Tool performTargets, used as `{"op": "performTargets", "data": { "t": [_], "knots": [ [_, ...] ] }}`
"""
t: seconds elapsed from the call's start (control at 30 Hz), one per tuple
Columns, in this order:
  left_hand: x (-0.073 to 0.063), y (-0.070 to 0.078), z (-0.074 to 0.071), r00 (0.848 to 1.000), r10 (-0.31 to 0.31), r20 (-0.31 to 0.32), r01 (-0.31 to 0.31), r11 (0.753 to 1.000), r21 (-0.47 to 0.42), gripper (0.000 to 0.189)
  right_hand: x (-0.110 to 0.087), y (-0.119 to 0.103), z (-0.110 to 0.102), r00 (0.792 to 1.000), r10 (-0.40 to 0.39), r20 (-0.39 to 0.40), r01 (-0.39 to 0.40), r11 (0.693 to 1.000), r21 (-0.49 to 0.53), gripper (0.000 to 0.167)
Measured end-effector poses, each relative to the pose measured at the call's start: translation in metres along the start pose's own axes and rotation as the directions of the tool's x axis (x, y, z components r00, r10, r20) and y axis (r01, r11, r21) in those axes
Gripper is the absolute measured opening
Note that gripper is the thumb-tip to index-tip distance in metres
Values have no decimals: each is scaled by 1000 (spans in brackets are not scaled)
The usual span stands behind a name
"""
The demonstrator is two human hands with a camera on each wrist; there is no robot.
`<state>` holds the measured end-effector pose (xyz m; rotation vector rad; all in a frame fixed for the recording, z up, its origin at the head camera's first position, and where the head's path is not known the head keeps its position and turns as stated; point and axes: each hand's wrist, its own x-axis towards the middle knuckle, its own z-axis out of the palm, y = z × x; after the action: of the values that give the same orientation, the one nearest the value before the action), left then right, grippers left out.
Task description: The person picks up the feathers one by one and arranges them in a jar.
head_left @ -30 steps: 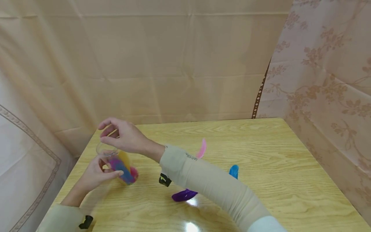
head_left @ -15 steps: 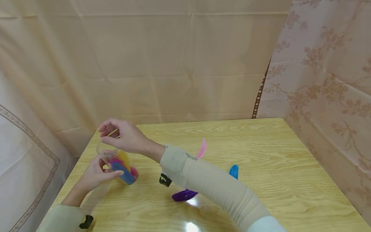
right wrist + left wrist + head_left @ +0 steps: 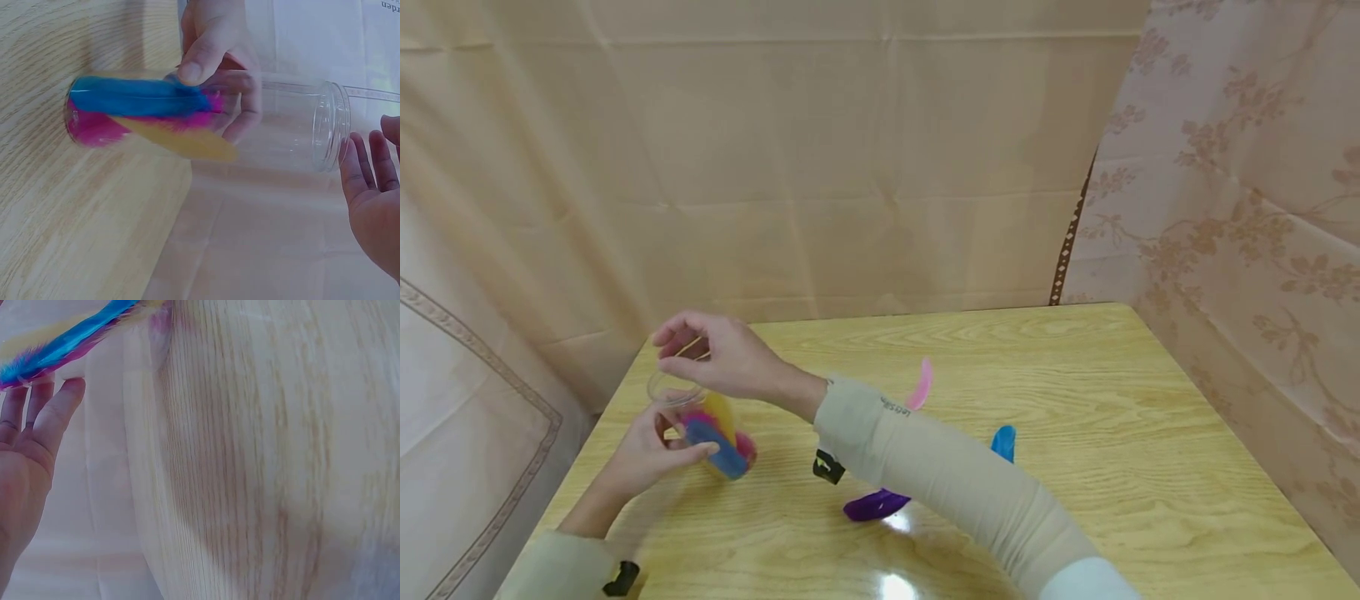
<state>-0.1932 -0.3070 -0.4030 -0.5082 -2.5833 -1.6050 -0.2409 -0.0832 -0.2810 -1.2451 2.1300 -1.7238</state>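
My left hand [image 3: 647,450] grips a clear plastic jar [image 3: 284,128], thumb on one side and fingers round the other. The jar leans over the left part of the table, its lidless mouth toward the upper left in the head view. Through its wall show a blue feather [image 3: 137,99], a magenta feather [image 3: 100,130] and a yellow feather [image 3: 194,142], bunched toward the base. Right at the mouth is my right hand [image 3: 726,354], fingers loosely bent and parted from the thumb, nothing between them. In the right wrist view its fingertips [image 3: 353,147] overlap the rim.
Loose feathers lie on the wooden table [image 3: 1112,467]: a pink feather [image 3: 922,385], a purple feather [image 3: 876,505] and a blue feather [image 3: 1004,443], each partly behind my right sleeve [image 3: 940,467]. A beige curtain [image 3: 880,167] hangs behind the table.
The feathers inside the jar have shifted slightly, with the blue one now showing more fully at the front. Both hands have stayed almost where they were.
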Motion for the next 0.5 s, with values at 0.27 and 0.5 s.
{"op": "performTargets", "data": {
  "t": [0.27,0.5],
  "knots": [
    [0,-1,1,1000,23,-18,-22,996,82,32,-2,2,-3,1000,-5,-11,5,1000,-3,25],
    [-1,0,2,999,29,-17,-29,999,43,36,-4,4,-8,999,-47,0,47,997,-60,27]
  ]
}}
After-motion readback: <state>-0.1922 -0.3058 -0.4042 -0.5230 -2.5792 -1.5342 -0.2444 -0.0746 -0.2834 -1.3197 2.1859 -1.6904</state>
